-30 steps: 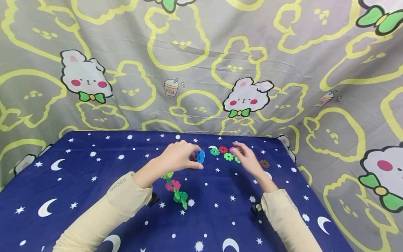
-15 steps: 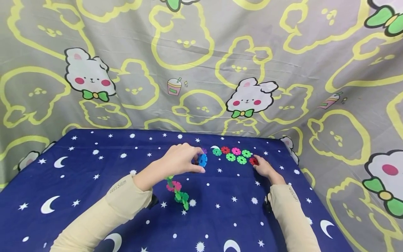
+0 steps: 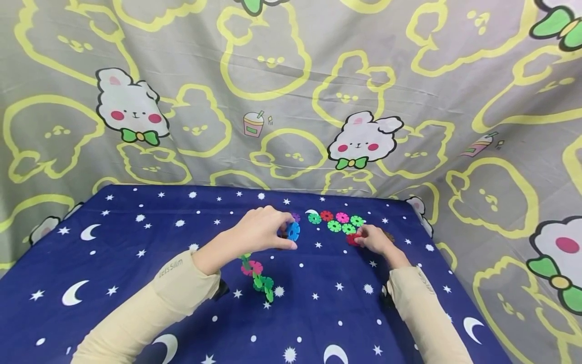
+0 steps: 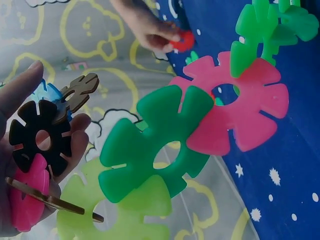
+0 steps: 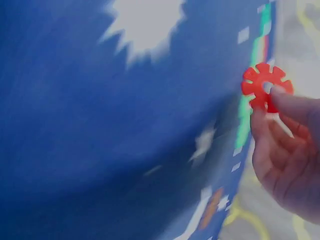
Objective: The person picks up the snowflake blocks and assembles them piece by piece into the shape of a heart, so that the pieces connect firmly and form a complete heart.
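My left hand [image 3: 261, 230] holds one end of a chain of interlocking flower-shaped plastic discs. A blue disc [image 3: 293, 231] shows at its fingertips in the head view. In the left wrist view, a black disc [image 4: 30, 132] and a brown disc [image 4: 82, 92] lie against the fingers. From there the chain runs through a dark green disc [image 4: 120, 152] and a pink disc [image 4: 262, 107] to green ones [image 4: 255, 25], hanging below the hand. My right hand [image 3: 376, 239] pinches a red disc [image 5: 255, 87] between thumb and fingers, raised off the cloth in the right wrist view.
Loose discs lie in a group at the back of the starry blue tablecloth [image 3: 182, 298]: teal [image 3: 314, 219], red [image 3: 326, 216], pink [image 3: 342, 218] and several green [image 3: 334, 226]. A brown disc [image 5: 211, 207] lies beside my right hand. A patterned curtain [image 3: 204, 60] hangs behind.
My right hand reached right to the red disc on the cloth, took hold of it, and has come back slightly left with it. The left hand stays nearly in place with its chain.
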Demonstrator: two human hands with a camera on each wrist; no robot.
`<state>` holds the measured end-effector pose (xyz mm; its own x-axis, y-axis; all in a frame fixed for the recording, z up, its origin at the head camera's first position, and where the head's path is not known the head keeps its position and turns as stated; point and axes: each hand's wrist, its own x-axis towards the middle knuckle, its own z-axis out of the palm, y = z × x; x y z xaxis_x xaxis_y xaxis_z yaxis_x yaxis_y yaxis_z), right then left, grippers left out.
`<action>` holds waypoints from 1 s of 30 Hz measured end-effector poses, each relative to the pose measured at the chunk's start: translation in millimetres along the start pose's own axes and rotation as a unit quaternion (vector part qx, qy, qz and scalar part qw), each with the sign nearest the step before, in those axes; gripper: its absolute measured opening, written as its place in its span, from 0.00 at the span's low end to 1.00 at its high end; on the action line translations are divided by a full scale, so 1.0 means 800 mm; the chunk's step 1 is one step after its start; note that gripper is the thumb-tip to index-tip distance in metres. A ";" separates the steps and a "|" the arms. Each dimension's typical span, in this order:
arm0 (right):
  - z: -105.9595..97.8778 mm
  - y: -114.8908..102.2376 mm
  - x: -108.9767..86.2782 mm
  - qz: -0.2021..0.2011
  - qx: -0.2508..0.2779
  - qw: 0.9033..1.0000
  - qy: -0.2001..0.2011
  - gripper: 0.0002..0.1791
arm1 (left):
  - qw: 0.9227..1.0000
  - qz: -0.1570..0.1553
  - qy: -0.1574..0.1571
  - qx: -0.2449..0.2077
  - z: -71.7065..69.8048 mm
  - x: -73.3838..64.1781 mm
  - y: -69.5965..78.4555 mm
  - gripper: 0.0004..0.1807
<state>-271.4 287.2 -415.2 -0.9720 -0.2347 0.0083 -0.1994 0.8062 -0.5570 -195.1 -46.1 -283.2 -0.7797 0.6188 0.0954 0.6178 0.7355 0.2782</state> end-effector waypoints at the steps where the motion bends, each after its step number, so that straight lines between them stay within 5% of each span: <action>1: -0.002 -0.010 -0.001 -0.008 0.030 1.000 -0.004 0.06 | 1.000 0.000 0.000 0.000 0.000 0.000 0.000 0.28; 9: -0.020 -0.116 -0.022 -0.111 0.225 0.968 0.005 0.08 | 1.000 0.006 0.016 0.009 0.000 0.000 0.001 0.26; 14: -0.022 -0.167 -0.041 -0.179 0.270 0.946 0.035 0.11 | 1.000 0.007 0.018 0.017 0.000 0.001 0.001 0.28; 23: -0.012 -0.201 -0.059 -0.266 0.185 0.942 0.092 0.12 | 1.000 0.022 0.012 0.018 0.003 0.004 0.003 0.28; 30: -0.007 -0.211 -0.057 -0.349 0.117 0.921 0.127 0.12 | 0.998 0.052 0.028 0.030 0.005 0.005 0.004 0.19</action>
<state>-193.8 165.1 -317.0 -0.6206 -0.4926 0.6100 -0.7836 0.3615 -0.5053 -196.1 -40.1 -285.5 -0.7151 0.6768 0.1748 0.6987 0.6849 0.2065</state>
